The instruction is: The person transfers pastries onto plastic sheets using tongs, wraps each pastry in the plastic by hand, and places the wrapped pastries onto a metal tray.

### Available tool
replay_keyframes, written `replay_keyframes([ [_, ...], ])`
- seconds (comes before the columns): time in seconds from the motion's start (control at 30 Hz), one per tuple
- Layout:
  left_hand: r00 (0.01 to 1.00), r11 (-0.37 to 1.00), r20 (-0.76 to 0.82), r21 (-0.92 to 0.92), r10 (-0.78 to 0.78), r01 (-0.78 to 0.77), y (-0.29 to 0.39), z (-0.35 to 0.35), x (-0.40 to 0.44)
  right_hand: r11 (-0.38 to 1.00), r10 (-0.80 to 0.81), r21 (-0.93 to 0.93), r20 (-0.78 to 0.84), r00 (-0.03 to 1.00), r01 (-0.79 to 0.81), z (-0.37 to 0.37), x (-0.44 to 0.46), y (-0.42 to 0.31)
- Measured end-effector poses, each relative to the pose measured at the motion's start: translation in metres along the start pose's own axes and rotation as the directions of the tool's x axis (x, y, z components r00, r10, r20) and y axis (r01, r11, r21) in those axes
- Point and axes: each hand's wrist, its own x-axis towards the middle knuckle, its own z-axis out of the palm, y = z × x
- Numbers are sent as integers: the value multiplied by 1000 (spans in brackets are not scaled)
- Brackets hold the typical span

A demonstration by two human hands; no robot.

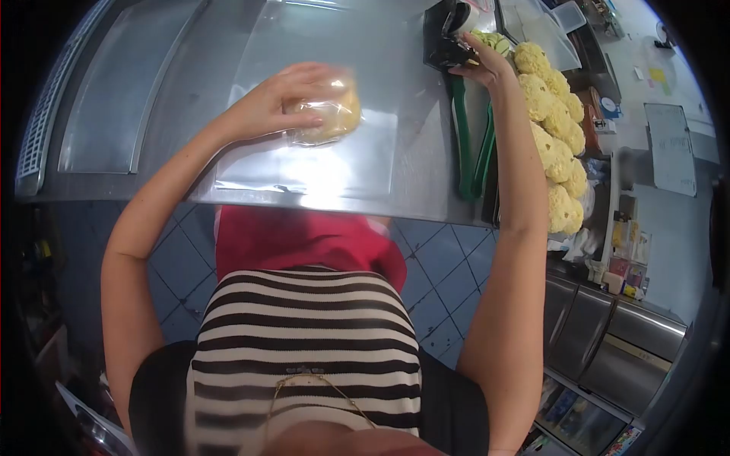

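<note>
On the metal counter, my left hand [293, 100] is wrapped round a yellowish round item in clear plastic wrap [340, 114]. Its fingertips are smeared by motion. Beneath the item lie clear plastic sheets [365, 163]. My right hand [487, 64] reaches to a black tape dispenser [439, 38] at the counter's back right, its fingers at the dispenser's near side. Whether those fingers grip anything is hard to make out. Green handles [461, 144] lie just below the dispenser.
Several pale yellow, lumpy pieces [559, 114] are stacked beyond my right forearm. A clear plastic container [568, 15] sits at the top right. At the left are a metal panel [125, 91] and a white grille [49, 114]. The counter's front edge [304, 205] runs before my body.
</note>
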Motion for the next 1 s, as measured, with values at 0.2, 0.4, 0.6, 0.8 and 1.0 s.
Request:
replay_keyframes([
  [0.2,1000,1000,-1,6,-1,1,1,0,0,903,-165,407,35,986,137,-11,-8,34],
  [0.4,1000,999,5,36,6,-6,-1,0,0,891,-440,52,-155,885,452,3,-28,71],
  [0.6,1000,997,5,-70,18,-17,-6,3,-3,324,-775,-806,74,628,495,-18,-29,43],
  [0.8,995,995,-7,-16,96,-96,0,-12,10,126,-790,-959,58,610,254,-7,-69,23],
  [1.0,989,979,-126,-182,73,-96,-14,9,-1,888,-298,-278,256,919,366,52,-121,9],
])
